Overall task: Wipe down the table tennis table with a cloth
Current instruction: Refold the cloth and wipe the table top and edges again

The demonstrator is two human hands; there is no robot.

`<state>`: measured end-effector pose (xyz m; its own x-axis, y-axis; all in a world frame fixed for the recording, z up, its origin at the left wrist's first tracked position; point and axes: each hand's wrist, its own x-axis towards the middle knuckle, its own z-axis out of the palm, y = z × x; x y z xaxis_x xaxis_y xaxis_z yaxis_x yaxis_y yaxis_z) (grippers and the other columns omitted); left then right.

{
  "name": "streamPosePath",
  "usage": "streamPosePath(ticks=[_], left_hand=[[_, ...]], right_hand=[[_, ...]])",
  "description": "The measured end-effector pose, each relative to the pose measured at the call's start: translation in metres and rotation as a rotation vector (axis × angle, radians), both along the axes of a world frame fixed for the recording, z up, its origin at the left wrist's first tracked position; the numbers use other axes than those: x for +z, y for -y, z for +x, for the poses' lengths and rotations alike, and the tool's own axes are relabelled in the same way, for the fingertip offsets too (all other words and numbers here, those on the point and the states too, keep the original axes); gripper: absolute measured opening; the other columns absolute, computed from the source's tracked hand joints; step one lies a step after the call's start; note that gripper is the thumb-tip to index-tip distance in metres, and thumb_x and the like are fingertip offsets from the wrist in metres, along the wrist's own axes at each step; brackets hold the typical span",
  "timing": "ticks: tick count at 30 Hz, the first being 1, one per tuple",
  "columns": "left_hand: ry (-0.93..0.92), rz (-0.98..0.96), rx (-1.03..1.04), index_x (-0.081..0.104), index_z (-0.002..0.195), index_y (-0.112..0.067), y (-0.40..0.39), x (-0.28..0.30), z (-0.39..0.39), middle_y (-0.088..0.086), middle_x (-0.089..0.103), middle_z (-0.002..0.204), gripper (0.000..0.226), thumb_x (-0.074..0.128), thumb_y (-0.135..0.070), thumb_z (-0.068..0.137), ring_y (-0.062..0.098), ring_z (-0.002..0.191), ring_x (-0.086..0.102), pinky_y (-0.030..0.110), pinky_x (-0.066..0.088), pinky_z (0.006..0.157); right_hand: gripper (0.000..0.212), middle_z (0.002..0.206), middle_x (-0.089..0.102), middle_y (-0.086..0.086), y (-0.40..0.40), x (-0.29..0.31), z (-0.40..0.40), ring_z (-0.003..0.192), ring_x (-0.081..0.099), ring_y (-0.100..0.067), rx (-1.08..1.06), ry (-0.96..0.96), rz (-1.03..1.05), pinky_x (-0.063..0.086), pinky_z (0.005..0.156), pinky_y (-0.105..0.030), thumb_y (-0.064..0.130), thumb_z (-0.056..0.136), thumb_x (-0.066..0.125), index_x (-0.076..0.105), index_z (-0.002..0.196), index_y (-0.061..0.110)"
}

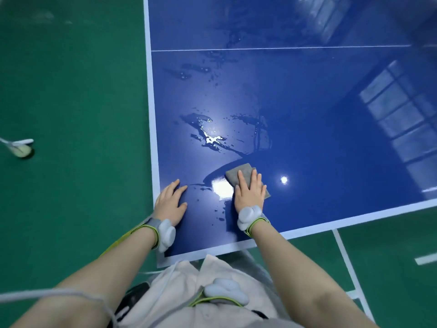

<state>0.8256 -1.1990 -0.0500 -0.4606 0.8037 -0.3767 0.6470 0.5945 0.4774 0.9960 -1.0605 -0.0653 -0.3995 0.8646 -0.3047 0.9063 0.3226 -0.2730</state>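
The blue table tennis table (319, 129) fills the upper right, its near left corner just in front of me. A grey cloth (235, 173) lies flat on the tabletop close to the near edge. My right hand (249, 192) presses on the cloth with straight fingers and covers most of it. Flat on the bare table near the left white border rests my left hand (170, 204), fingers spread and holding nothing. Streaks and drops of water (210, 138) glisten on the surface beyond the cloth and between my hands.
Green floor (71, 102) surrounds the table on the left and front. A small pale wheeled object (21, 149) sits on the floor at far left. White floor lines (347, 261) run at lower right. A thin white line (272, 48) crosses the tabletop farther away.
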Motion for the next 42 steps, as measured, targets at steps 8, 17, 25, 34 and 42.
streamPosePath(ticks=[8, 17, 25, 34, 42], left_hand=[[0.082, 0.045, 0.013, 0.031, 0.143, -0.012, 0.015, 0.001, -0.005, 0.001, 0.017, 0.154, 0.052, 0.047, -0.014, 0.094, 0.018, 0.142, 0.012, 0.022, 0.007, 0.111], [0.165, 0.074, -0.069, 0.032, 0.142, -0.01, 0.033, 0.001, -0.019, 0.0, 0.02, 0.154, 0.049, 0.044, -0.007, 0.094, 0.017, 0.143, 0.012, 0.02, 0.006, 0.111], [0.074, 0.115, -0.099, 0.031, 0.142, -0.008, 0.053, -0.003, -0.01, 0.003, 0.015, 0.155, 0.053, 0.048, -0.007, 0.092, 0.017, 0.143, 0.01, 0.017, 0.002, 0.11], [0.077, 0.184, 0.029, 0.026, 0.143, -0.004, 0.072, -0.008, 0.007, 0.004, 0.015, 0.154, 0.059, 0.047, 0.0, 0.088, 0.019, 0.143, 0.01, 0.017, 0.002, 0.111], [0.062, 0.218, 0.084, 0.025, 0.143, 0.0, 0.08, -0.009, 0.014, 0.01, 0.019, 0.153, 0.057, 0.044, 0.005, 0.089, 0.022, 0.143, 0.013, 0.016, 0.002, 0.11]], right_hand=[[0.068, 0.156, 0.015, -0.018, 0.072, 0.005, -0.043, 0.144, 0.013, -0.038, 0.254, -0.09, -0.022, 0.01, 0.113, -0.054, 0.049, 0.084, 0.008, 0.039, 0.143, 0.032], [0.044, 0.16, -0.001, -0.003, 0.056, 0.004, -0.013, 0.147, -0.002, -0.02, 0.088, -0.061, 0.015, -0.004, 0.115, -0.033, 0.029, 0.103, 0.029, 0.027, 0.146, 0.039], [0.047, 0.149, 0.032, -0.022, 0.113, 0.008, -0.065, 0.136, 0.035, -0.038, 0.086, -0.019, -0.012, 0.033, 0.105, -0.056, 0.036, 0.092, 0.033, 0.049, 0.136, 0.035], [0.043, 0.155, 0.013, -0.023, 0.092, -0.001, -0.03, 0.143, 0.015, -0.04, 0.029, -0.17, 0.085, 0.014, 0.116, -0.046, 0.024, 0.098, 0.04, 0.044, 0.14, 0.032], [0.058, 0.159, -0.002, -0.011, 0.119, 0.001, -0.053, 0.146, -0.002, -0.031, 0.18, -0.071, 0.078, 0.011, 0.113, -0.041, 0.02, 0.097, 0.038, 0.02, 0.149, 0.037]])
